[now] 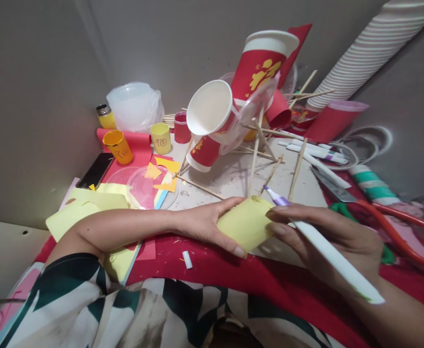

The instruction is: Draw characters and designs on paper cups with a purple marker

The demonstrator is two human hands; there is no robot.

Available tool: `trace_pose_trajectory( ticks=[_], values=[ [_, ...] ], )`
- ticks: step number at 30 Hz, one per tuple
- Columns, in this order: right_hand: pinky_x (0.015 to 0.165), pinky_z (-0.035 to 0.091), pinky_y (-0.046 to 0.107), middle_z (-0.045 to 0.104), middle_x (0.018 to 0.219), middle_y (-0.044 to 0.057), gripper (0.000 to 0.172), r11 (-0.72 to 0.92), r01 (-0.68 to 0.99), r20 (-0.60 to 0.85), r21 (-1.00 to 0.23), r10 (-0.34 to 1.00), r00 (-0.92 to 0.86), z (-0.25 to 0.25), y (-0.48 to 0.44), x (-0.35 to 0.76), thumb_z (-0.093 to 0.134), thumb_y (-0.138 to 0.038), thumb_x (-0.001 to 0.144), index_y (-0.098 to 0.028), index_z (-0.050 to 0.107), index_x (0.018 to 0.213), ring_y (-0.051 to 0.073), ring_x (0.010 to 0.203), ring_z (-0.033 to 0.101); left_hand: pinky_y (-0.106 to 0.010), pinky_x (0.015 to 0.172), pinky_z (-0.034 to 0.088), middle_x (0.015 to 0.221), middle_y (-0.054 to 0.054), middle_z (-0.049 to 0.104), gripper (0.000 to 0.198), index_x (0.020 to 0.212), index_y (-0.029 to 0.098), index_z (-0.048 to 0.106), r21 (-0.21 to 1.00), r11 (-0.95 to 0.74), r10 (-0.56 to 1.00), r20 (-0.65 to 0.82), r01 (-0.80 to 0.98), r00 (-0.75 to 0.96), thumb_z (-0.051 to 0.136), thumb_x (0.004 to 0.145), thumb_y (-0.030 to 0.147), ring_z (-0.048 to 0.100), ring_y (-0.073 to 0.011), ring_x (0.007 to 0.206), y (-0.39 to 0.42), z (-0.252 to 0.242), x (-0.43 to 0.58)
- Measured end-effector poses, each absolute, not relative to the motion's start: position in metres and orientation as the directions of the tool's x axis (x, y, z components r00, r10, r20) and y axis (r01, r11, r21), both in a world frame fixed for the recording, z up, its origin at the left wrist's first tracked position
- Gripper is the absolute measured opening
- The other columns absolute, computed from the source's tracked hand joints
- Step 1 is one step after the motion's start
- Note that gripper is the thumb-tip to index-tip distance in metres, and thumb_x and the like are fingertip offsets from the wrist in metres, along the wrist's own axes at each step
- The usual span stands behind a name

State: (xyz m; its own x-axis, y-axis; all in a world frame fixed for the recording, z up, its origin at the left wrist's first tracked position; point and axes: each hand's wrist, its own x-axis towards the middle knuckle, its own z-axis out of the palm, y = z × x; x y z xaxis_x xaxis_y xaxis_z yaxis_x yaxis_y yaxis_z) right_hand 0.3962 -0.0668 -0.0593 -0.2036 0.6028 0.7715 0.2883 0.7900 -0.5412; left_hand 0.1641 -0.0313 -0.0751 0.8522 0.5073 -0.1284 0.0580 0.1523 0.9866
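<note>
My left hand (208,224) grips a rolled piece of yellow paper (246,223) between thumb and fingers, just above the red sheet (212,263) on the table. My right hand (328,237) holds a white glue pen (328,253) with a purple tip, and its fingers press on the right side of the same yellow paper. The pen tip points up and left, past the top edge of the paper.
A stack of red and white paper cups (233,101) on wooden sticks (255,154) rises behind. Yellow paper tubes (120,145), a phone (96,170), a clear lid (150,186), scissors (378,212) and a tall column of cups (371,48) crowd the table.
</note>
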Motion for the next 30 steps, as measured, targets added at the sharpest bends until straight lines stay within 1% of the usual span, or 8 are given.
trace_pose_trajectory(
  ticks=[3, 6, 9, 13, 18, 22, 26, 30],
  values=[
    [0.054, 0.068, 0.025, 0.084, 0.091, 0.003, 0.058, 0.787, 0.294, 0.774, -0.543, 0.604, -0.188, -0.061, -0.066, 0.396, 0.081, -0.003, 0.078, -0.039, 0.079, 0.123, 0.023, 0.063, 0.079, -0.038, 0.1, 0.054, 0.131, -0.01, 0.062, 0.106, 0.155, 0.026, 0.036, 0.983, 0.177, 0.507, -0.133, 0.048, 0.851, 0.096, 0.07, 0.046, 0.063, -0.0246, 0.118, -0.031, -0.076, 0.164],
    [0.054, 0.067, 0.023, 0.084, 0.09, 0.003, 0.061, 0.782, 0.281, 0.774, -0.557, 0.611, -0.165, -0.063, -0.065, 0.396, 0.081, 0.0, 0.077, -0.039, 0.079, 0.124, 0.021, 0.061, 0.078, -0.041, 0.099, 0.054, 0.128, -0.01, 0.064, 0.107, 0.155, 0.026, 0.037, 0.981, 0.188, 0.517, -0.132, 0.039, 0.846, 0.097, 0.069, 0.045, 0.064, -0.0264, 0.117, -0.031, -0.077, 0.164],
    [0.055, 0.067, 0.022, 0.084, 0.092, 0.002, 0.06, 0.776, 0.272, 0.766, -0.57, 0.621, -0.167, -0.065, -0.066, 0.397, 0.081, 0.001, 0.077, -0.039, 0.08, 0.122, 0.02, 0.063, 0.079, -0.045, 0.102, 0.054, 0.132, -0.012, 0.064, 0.11, 0.158, 0.025, 0.036, 0.986, 0.161, 0.542, -0.13, 0.049, 0.83, 0.097, 0.068, 0.044, 0.063, -0.029, 0.12, -0.03, -0.078, 0.164],
    [0.064, 0.067, 0.019, 0.084, 0.097, -0.002, 0.054, 0.725, 0.264, 0.714, -0.636, 0.683, -0.157, -0.067, -0.069, 0.398, 0.08, -0.006, 0.082, -0.043, 0.079, 0.121, 0.016, 0.072, 0.08, -0.042, 0.101, 0.055, 0.137, -0.015, 0.063, 0.112, 0.159, 0.021, 0.033, 0.981, 0.184, 0.547, -0.152, 0.059, 0.823, 0.097, 0.068, 0.037, 0.063, -0.029, 0.123, -0.03, -0.074, 0.164],
    [0.069, 0.065, 0.013, 0.084, 0.097, -0.005, 0.053, 0.727, 0.265, 0.725, -0.633, 0.677, -0.126, -0.067, -0.07, 0.397, 0.082, -0.008, 0.081, -0.044, 0.079, 0.121, 0.011, 0.073, 0.079, -0.038, 0.098, 0.055, 0.129, -0.011, 0.066, 0.096, 0.148, 0.024, 0.046, 0.974, 0.225, 0.54, -0.147, 0.026, 0.829, 0.098, 0.067, 0.03, 0.066, -0.0255, 0.116, -0.031, -0.07, 0.164],
    [0.072, 0.068, 0.018, 0.084, 0.095, -0.001, 0.053, 0.749, 0.263, 0.76, -0.609, 0.645, -0.079, -0.068, -0.069, 0.395, 0.084, -0.008, 0.081, -0.038, 0.079, 0.124, 0.013, 0.075, 0.08, -0.038, 0.095, 0.055, 0.121, -0.008, 0.068, 0.086, 0.138, 0.025, 0.054, 0.943, 0.33, 0.537, -0.155, -0.037, 0.829, 0.1, 0.065, 0.032, 0.067, -0.023, 0.109, -0.031, -0.072, 0.164],
    [0.077, 0.07, 0.026, 0.085, 0.101, 0.005, 0.055, 0.771, 0.237, 0.79, -0.591, 0.613, -0.022, -0.069, -0.065, 0.394, 0.082, -0.005, 0.082, -0.033, 0.076, 0.129, 0.018, 0.083, 0.082, -0.041, 0.1, 0.053, 0.129, -0.009, 0.068, 0.083, 0.136, 0.025, 0.059, 0.902, 0.426, 0.529, -0.19, -0.066, 0.827, 0.1, 0.064, 0.031, 0.067, -0.0237, 0.114, -0.029, -0.071, 0.165],
    [0.067, 0.069, 0.029, 0.084, 0.098, 0.007, 0.047, 0.771, 0.249, 0.804, -0.586, 0.593, 0.054, -0.07, -0.059, 0.394, 0.079, -0.009, 0.088, -0.031, 0.076, 0.129, 0.021, 0.085, 0.083, -0.04, 0.095, 0.055, 0.122, -0.012, 0.071, 0.079, 0.129, 0.02, 0.065, 0.86, 0.501, 0.559, -0.237, -0.096, 0.795, 0.102, 0.06, 0.029, 0.069, -0.0224, 0.104, -0.028, -0.069, 0.166]
  ],
)
